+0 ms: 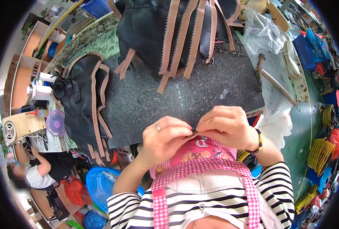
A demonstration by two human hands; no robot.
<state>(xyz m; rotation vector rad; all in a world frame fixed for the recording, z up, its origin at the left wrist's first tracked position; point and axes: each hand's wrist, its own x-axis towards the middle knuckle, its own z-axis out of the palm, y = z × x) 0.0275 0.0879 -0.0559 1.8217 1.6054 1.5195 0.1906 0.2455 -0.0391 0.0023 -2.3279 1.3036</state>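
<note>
Close to my body, over the front edge of the dark board (146, 103), my left hand (162, 139) and my right hand (227, 126) meet fingertip to fingertip. Both are closed in a pinch on a small dark piece (194, 131), mostly covered by the fingers; its kind is too small to tell. Beyond them lies a pile of black leather-like bag pieces (142, 34) with brown zipper tapes (181, 38) hanging over the board. More black pieces with zipper tapes (95, 103) drape over the left edge. Several small dark metal pieces (236, 51) lie at the far right of the board.
A hammer (278, 87) rests right of the board, near a clear plastic bag (263, 32). On the left are a purple fan (56, 123) and a seated person (40, 171) at a machine. A blue basket (101, 187) stands low left; yellow baskets (318, 154) stand right.
</note>
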